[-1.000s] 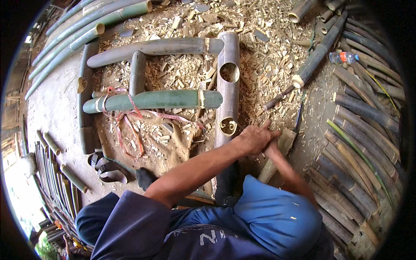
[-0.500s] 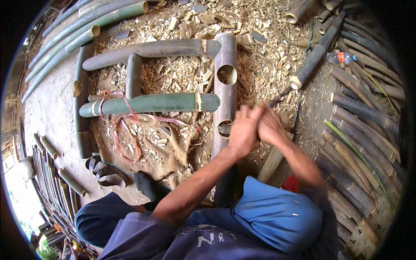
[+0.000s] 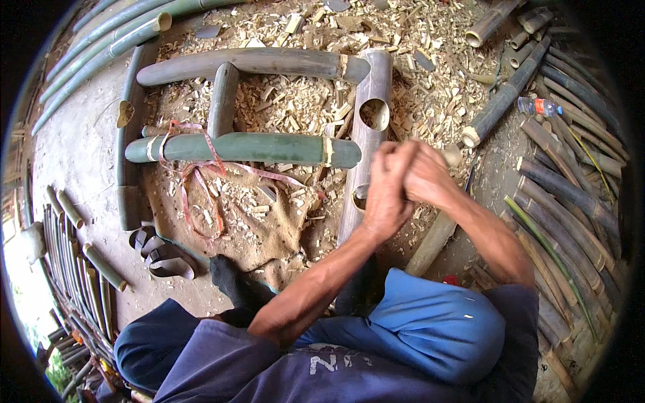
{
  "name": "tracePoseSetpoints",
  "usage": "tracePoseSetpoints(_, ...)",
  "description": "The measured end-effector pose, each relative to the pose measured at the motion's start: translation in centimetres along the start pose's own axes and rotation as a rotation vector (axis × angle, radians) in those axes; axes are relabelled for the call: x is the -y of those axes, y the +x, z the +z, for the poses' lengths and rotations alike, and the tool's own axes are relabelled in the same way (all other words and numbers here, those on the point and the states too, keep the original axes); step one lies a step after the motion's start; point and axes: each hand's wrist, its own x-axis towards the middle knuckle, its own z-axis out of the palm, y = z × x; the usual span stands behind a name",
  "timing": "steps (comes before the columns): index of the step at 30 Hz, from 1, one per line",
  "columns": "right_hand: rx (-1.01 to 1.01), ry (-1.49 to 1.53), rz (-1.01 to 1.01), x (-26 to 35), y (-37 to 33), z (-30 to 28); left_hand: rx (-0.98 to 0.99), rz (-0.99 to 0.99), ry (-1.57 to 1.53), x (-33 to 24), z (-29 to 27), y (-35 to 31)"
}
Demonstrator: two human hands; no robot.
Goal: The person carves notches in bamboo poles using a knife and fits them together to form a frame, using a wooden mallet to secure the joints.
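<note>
My left hand [image 3: 388, 191] is closed with bent fingers beside a mortise hole in the thick grey bamboo post [image 3: 366, 151]. Just right of it and pressed against it, my right hand [image 3: 430, 176] is also closed. A blurred, pale rounded end [image 3: 451, 156] of a tool sticks out past the right hand; the hands hide the rest. The post has two round holes; the nearer one is partly covered by my left hand. A green bamboo rail [image 3: 259, 149] and a grey bamboo rail [image 3: 269, 62] meet the post from the left, forming a frame.
A pink measuring tape [image 3: 218, 201] lies looped over a brown sack [image 3: 275, 215]. Wood chips cover the ground. Bamboo poles [image 3: 571, 201] are stacked at the right, near a plastic bottle [image 3: 537, 106]. Dark straps [image 3: 164, 258] lie at the left. A short pole [image 3: 430, 245] lies by my knee.
Both hands have moved slightly right and up, away from the near hole. A pale tool end now shows beyond the right hand. The whole view has shifted a little.
</note>
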Motion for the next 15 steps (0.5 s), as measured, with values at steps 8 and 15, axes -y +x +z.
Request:
tracePoseSetpoints(8, 0.038, 0.168, 0.291, 1.4, -1.7, 2.2, 0.306, -0.117, 0.367, -1.0, -0.5, 0.0)
tracePoseSetpoints(15, -0.066, 1.019, 0.961, 3.5, -10.0, 8.3, 1.169, 0.046, 0.468, -1.9, 4.0, 0.8)
